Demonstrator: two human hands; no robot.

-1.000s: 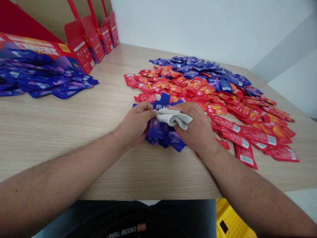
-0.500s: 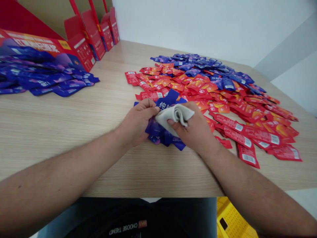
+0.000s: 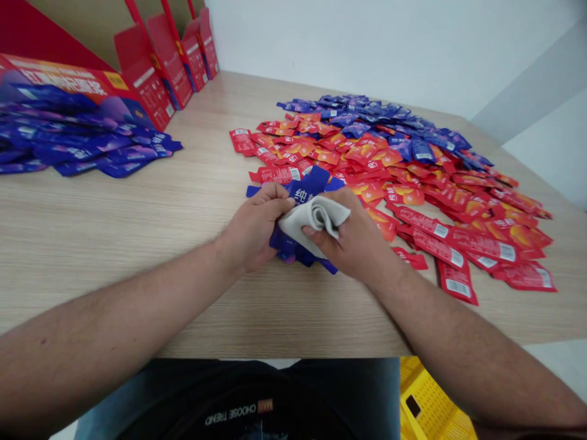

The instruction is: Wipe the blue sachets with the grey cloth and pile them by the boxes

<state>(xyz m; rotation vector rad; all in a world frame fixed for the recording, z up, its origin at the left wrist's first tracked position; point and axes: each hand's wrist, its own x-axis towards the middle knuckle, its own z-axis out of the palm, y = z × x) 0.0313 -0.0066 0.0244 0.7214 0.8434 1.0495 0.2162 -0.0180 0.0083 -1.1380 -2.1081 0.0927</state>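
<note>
Left grip [image 3: 254,227] is pinching a blue foil sachet [image 3: 290,243] with closed fingers, holding it steady on the desk [image 3: 114,256] — right grip [image 3: 345,235] is clasping a folded grey cloth [image 3: 316,217] just over that sachet.

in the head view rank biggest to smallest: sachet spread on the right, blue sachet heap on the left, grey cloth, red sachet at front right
1. Sachet spread on the right
2. Blue sachet heap on the left
3. Grey cloth and red sachet at front right: they look close, and the raised cloth is nearer the camera, so unsure
</note>
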